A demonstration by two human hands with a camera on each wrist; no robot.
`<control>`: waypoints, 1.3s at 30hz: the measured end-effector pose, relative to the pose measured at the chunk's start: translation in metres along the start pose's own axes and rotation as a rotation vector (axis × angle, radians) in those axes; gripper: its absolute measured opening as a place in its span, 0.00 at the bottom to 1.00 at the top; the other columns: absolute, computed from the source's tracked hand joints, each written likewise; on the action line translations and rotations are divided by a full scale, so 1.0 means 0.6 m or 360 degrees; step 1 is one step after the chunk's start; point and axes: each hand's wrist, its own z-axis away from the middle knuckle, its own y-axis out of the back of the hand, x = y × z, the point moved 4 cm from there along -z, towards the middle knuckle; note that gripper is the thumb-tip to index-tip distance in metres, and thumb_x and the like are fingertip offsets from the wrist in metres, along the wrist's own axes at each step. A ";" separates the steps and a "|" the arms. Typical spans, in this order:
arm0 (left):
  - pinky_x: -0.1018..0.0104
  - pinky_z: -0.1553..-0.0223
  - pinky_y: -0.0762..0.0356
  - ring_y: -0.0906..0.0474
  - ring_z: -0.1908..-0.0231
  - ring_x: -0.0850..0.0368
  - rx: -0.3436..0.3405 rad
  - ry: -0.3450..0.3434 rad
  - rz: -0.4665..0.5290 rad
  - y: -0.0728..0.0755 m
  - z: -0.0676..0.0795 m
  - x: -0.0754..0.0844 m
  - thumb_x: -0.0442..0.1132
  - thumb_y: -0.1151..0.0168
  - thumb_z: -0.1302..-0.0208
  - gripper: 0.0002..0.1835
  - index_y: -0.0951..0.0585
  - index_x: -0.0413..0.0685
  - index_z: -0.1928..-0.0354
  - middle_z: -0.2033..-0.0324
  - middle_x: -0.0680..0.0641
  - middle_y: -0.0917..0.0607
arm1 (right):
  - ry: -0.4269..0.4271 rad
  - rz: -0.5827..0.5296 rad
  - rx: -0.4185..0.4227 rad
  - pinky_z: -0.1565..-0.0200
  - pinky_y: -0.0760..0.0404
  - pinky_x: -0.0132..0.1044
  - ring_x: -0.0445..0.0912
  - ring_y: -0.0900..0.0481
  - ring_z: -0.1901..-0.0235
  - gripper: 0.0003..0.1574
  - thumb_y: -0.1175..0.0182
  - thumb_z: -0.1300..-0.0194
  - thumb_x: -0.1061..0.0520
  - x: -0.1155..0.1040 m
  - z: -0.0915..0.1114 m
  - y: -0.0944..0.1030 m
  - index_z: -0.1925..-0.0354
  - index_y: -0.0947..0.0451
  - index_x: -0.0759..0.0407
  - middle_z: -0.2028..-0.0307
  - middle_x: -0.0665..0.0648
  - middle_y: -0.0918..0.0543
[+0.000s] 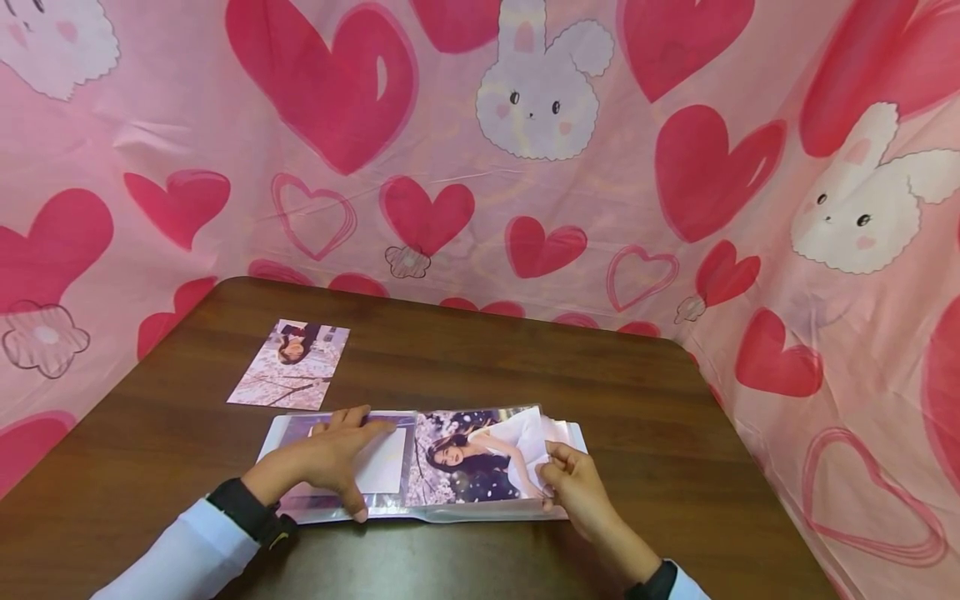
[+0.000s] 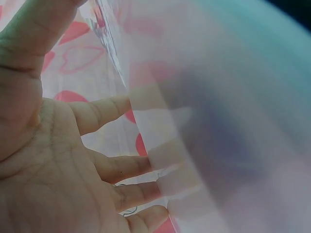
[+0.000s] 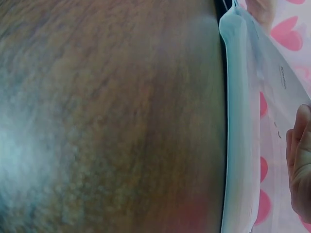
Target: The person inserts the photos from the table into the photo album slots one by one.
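An open photo album [image 1: 480,513] with clear sleeves lies on the table, its pages side by side. My right hand [image 1: 581,490] pinches the right end of a photo [image 1: 480,458] of a dark-haired figure in white among blossoms. The photo lies over the right page, its right end lifted; how far it sits inside the sleeve I cannot tell. My left hand [image 1: 333,454] rests on the left page, fingers spread, beside a white rectangle [image 1: 381,468]. In the left wrist view, translucent plastic [image 2: 194,145] overlaps the fingertips of the left hand [image 2: 58,160]. The right wrist view shows the right hand [image 3: 302,170] and the album edge [image 3: 238,121].
A loose photo [image 1: 292,367] of a figure and pink blossoms lies on the brown wooden table [image 1: 450,350], behind the album's left side. Pink cloth [image 1: 450,125] with hearts and rabbits hangs at the back and sides.
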 end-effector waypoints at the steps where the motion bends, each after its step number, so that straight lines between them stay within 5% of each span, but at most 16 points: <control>1: 0.25 0.50 0.53 0.51 0.40 0.29 0.0000 0.0002 0.0000 0.000 0.000 0.000 0.55 0.18 0.82 0.61 0.33 0.47 0.37 0.37 0.27 0.45 | 0.0001 0.0000 -0.0002 0.88 0.30 0.27 0.39 0.34 0.85 0.25 0.49 0.46 0.74 0.000 0.000 0.000 0.49 0.37 0.82 0.80 0.53 0.32; 26: 0.24 0.51 0.54 0.51 0.39 0.29 -0.0011 0.0008 0.0001 -0.001 -0.001 -0.002 0.57 0.18 0.83 0.62 0.34 0.47 0.36 0.37 0.27 0.45 | -0.0026 0.0011 -0.0028 0.87 0.30 0.27 0.38 0.35 0.84 0.28 0.48 0.45 0.73 0.004 -0.004 -0.010 0.45 0.38 0.80 0.79 0.51 0.32; 39: 0.25 0.50 0.54 0.52 0.39 0.29 -0.0025 0.0008 0.0012 -0.001 -0.002 -0.002 0.56 0.18 0.82 0.62 0.35 0.48 0.35 0.37 0.27 0.46 | -0.0015 0.0087 -0.0065 0.88 0.32 0.30 0.40 0.37 0.86 0.41 0.48 0.48 0.74 0.005 -0.010 -0.015 0.36 0.45 0.66 0.81 0.52 0.31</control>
